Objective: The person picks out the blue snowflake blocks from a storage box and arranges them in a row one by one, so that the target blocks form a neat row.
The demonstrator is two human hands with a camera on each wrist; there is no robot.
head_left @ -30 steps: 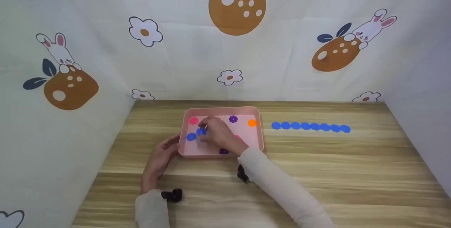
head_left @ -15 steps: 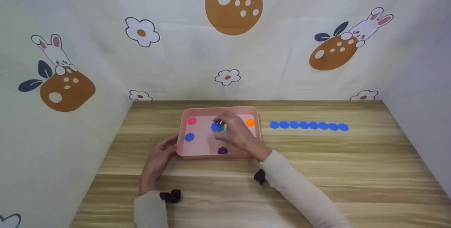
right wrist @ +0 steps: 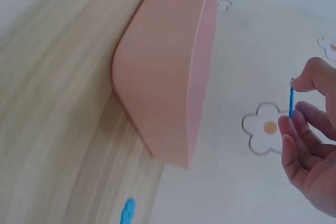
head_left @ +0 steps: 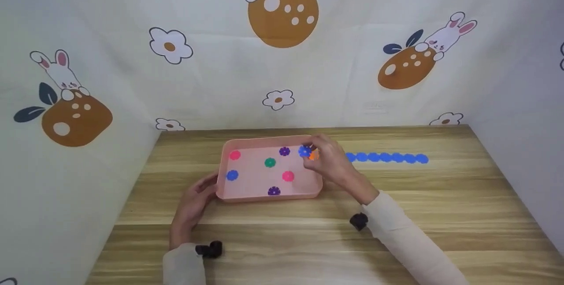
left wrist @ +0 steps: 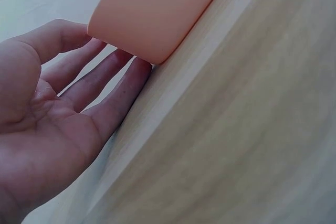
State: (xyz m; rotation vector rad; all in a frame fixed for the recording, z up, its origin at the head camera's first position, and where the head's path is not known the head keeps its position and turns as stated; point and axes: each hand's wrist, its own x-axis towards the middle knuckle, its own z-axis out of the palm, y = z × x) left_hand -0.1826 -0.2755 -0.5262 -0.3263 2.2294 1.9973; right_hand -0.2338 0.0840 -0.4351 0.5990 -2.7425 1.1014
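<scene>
My right hand [head_left: 330, 159] pinches a blue flower-shaped plastic disc [head_left: 304, 151] between thumb and fingertips. It is above the right end of the pink tray [head_left: 260, 199], and the right wrist view shows the disc [right wrist: 291, 98] edge-on, raised over the rim. My left hand [head_left: 196, 203] rests at the tray's left side. Seen from the left wrist, its nearly straight fingers [left wrist: 100, 85] touch the tray's end wall [left wrist: 152, 19]. Inside the tray lie a blue disc [head_left: 232, 175], a green one [head_left: 270, 162], two pink, two purple and an orange one [head_left: 313, 155], partly hidden behind the right hand.
Right of the tray, a row of several blue discs [head_left: 386, 157] runs across the wooden table [head_left: 282, 241]; its left end is partly hidden by my right hand. A patterned cloth [head_left: 211, 86] hangs behind and along the sides of the table.
My right hand has lifted the blue disc from the tray's left part and carried it rightward to the right end. The left hand stays at the tray's side. The head view has shifted slightly.
</scene>
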